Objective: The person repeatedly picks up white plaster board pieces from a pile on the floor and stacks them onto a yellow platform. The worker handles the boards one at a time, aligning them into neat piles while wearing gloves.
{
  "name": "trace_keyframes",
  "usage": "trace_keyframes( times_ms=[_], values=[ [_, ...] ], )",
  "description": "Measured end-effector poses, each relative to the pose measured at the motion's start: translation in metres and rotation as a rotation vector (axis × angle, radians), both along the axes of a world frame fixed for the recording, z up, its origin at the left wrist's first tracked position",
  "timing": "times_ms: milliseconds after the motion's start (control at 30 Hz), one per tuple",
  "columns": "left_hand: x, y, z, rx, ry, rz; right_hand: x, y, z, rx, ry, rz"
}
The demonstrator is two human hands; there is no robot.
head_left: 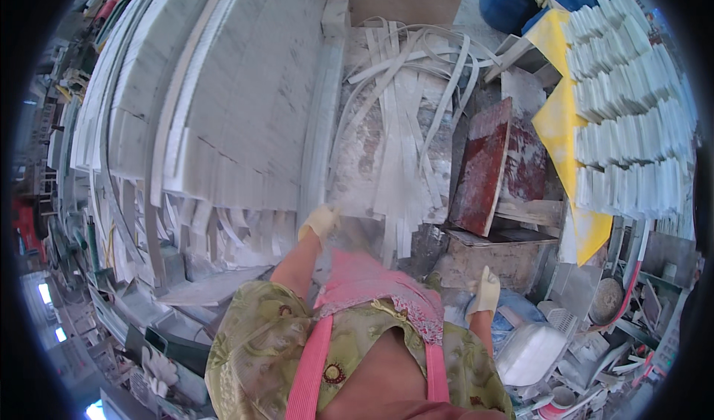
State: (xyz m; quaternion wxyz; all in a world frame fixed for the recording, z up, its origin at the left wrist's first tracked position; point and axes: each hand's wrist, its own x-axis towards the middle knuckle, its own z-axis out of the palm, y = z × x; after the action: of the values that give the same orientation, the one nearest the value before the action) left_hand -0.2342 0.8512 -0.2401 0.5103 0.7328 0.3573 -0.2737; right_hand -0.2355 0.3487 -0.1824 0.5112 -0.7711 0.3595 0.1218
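The far left of the scene is filled by a large stack of white marble slabs [223, 85], leaned and layered, with broken edges at its near side. To the right of it a heap of long white marble strips [405, 123] is spread over a stained surface — loose and unsorted. Further right, small white tiles [632, 108] are already laid in neat rows on a yellow sheet [554, 123], so that part appears done, while the strips appear left to be handled. The gloved left hand [321, 223] is held at the near end of the strips, its fingers curled; whether anything is gripped cannot be told. The gloved right hand [487, 290] hangs near the body — loosely closed, apparently on nothing.
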Motion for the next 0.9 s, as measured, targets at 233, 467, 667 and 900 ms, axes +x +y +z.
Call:
trace_keyframes(
  times_ms=[233,467,667,900],
  values=[
    [0.009,-0.113,0.017,-0.022,-0.144,0.051,0.005,-0.116,-0.045,0.133,0.062,0.097],
    [-0.007,-0.273,0.027,0.146,-0.273,-0.102,-0.042,-0.319,-0.148,0.189,0.255,0.111],
    [0.042,-0.4,0.071,0.234,-0.736,-0.796,-0.114,-0.437,-0.199,0.368,0.089,-0.09],
    [0.083,-0.519,0.124,-0.092,-0.93,-1.235,-0.119,-0.433,-0.156,-0.85,-0.222,1.183]
  ],
)
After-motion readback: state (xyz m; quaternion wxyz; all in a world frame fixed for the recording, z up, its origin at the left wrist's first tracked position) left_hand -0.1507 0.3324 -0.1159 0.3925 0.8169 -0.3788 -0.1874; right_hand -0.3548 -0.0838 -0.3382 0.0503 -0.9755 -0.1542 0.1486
